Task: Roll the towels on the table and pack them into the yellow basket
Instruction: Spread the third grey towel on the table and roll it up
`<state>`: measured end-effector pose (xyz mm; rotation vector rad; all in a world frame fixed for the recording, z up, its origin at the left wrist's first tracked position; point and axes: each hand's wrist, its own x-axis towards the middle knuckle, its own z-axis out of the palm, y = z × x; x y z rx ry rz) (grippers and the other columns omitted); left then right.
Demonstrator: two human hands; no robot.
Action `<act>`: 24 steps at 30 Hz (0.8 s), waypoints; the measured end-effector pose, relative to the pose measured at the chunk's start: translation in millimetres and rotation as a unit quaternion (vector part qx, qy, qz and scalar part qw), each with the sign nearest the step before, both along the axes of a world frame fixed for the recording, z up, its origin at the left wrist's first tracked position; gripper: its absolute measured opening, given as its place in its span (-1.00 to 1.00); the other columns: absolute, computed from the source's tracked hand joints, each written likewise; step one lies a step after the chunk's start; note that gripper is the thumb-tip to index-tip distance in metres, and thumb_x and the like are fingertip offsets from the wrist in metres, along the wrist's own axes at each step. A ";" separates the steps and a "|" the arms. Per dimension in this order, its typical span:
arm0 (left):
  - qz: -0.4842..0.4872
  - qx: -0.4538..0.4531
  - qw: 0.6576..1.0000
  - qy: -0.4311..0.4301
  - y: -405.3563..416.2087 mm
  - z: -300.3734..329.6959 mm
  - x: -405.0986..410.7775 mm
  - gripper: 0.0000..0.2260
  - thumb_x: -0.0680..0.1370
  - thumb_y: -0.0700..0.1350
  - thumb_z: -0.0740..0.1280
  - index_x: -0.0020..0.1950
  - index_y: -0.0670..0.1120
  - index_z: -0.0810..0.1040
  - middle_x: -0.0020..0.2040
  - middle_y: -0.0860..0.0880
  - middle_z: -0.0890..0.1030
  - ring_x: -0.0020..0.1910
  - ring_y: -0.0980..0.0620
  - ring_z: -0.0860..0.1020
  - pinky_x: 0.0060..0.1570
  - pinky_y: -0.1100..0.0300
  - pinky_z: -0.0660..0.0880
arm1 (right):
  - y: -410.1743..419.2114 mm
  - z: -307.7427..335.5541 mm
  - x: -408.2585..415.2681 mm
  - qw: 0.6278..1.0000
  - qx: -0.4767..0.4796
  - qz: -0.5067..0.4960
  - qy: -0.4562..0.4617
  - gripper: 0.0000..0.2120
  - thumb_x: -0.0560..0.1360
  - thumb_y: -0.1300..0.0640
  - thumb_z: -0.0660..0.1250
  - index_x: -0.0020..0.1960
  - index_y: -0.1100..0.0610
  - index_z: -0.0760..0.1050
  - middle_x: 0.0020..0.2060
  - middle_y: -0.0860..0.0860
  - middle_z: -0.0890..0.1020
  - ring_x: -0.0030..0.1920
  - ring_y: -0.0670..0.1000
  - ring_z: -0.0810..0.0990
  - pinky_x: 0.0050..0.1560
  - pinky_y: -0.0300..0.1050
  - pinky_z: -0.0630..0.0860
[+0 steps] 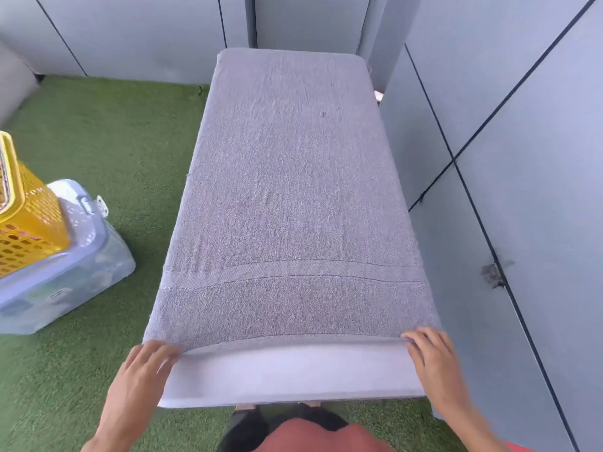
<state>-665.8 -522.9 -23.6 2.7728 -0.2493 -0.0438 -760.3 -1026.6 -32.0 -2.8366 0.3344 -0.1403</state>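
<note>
Two hands sit at the bottom of the view, one at each near corner of a single grey towel point(290, 197). On the left hand point(143, 363) the fingers lie fairly straight, their tips resting on the towel's near left corner; whether the thumb is tucked under the hem cannot be told, so this grip reads as released, pressing rather than grasping. The right hand point(430, 353) has its fingers bent over the near right corner, touching the hem; whether that grip is pinching the cloth or only resting on it cannot be told.

One towel is spread flat along the whole desk point(293, 376), its far end reaching the far rounded edge and its long sides running right out to the desk's side edges. A woven band crosses it near the person. Its near hem stops short of the near desk edge, leaving a bare pale strip between the two hands.

One yellow basket point(26, 223) stands well to the left, cut by the picture's edge, set on top of one clear storage box point(75, 272) on the green turf point(114, 141).

Open turf lies between the box and the desk's left side. On the right, grey wall panels point(522, 158) stand close beside the desk.
</note>
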 end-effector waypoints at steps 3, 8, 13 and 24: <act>0.015 -0.003 1.000 0.020 3.5 2.9 4.0 -0.73 0.42 -0.22 0.48 0.02 0.10 0.61 -0.02 0.12 0.52 -0.04 0.00 0.48 -0.22 0.10 0.48 | 3.7 1.0 -1.4 0.999 0.022 -0.018 0.018 -0.79 0.45 0.26 0.42 0.06 0.08 0.58 -0.02 -0.07 0.52 0.07 0.04 0.45 0.08 -0.04 0.42; -0.060 0.000 0.998 0.007 -8.3 5.7 15.4 -0.85 0.47 -0.19 0.42 -0.01 0.02 0.65 -0.08 0.11 0.55 -0.08 0.00 0.54 -0.29 0.16 0.48 | 9.8 7.4 6.8 0.998 0.046 -0.027 0.024 -0.83 0.49 0.26 0.37 0.04 0.08 0.59 -0.06 -0.08 0.53 0.03 0.02 0.44 0.08 -0.07 0.38; -0.098 -0.015 0.995 0.022 17.2 4.0 5.1 -0.84 0.47 -0.21 0.42 -0.02 0.03 0.63 -0.08 0.19 0.54 -0.08 0.09 0.49 -0.19 0.23 0.48 | 3.8 11.0 -16.0 0.998 0.040 0.013 0.055 -0.87 0.51 0.23 0.36 0.00 0.02 0.55 -0.08 -0.19 0.50 -0.02 -0.07 0.40 0.01 -0.08 0.40; -0.034 -0.077 0.992 0.095 20.2 3.4 4.8 -0.82 0.51 -0.30 0.37 -0.11 -0.01 0.60 -0.17 0.17 0.54 -0.14 0.09 0.49 -0.22 0.19 0.38 | -10.3 14.7 -23.9 0.994 0.063 -0.015 0.089 -0.81 0.49 0.32 0.36 -0.04 0.04 0.57 -0.10 -0.13 0.57 -0.05 -0.06 0.45 -0.05 -0.24 0.29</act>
